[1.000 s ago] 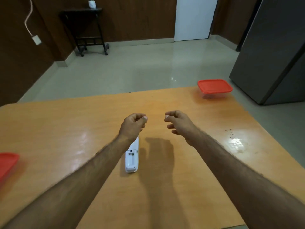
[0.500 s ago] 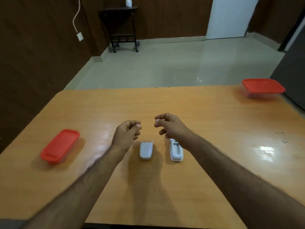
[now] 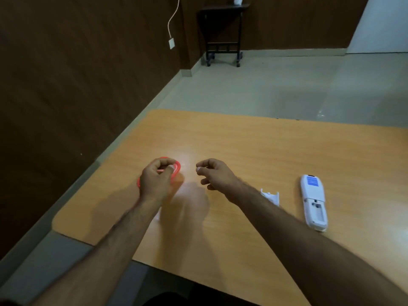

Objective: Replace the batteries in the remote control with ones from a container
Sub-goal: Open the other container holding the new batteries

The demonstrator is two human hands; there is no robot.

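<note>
A red-lidded container [image 3: 178, 168] sits near the table's left edge, mostly hidden under my left hand [image 3: 155, 180], whose fingers curl over its lid. Whether that hand grips the lid is unclear in the blur. My right hand [image 3: 215, 175] hovers just right of the container, fingers loosely bent and apart, nothing visible in them. The white remote control [image 3: 313, 202] lies face down at the right with its battery bay uncovered. Its white battery cover [image 3: 270, 196] lies between the remote and my right forearm, partly hidden by the arm.
The orange wooden table [image 3: 265, 146] ends close to the container on the left, with a dark wall beyond. A black side table [image 3: 223, 29] stands against the far wall across the tiled floor.
The view has swung left: the remote and cover now lie at the right. Both hands moved left across the table, and my left hand arrived over the red-lidded container.
</note>
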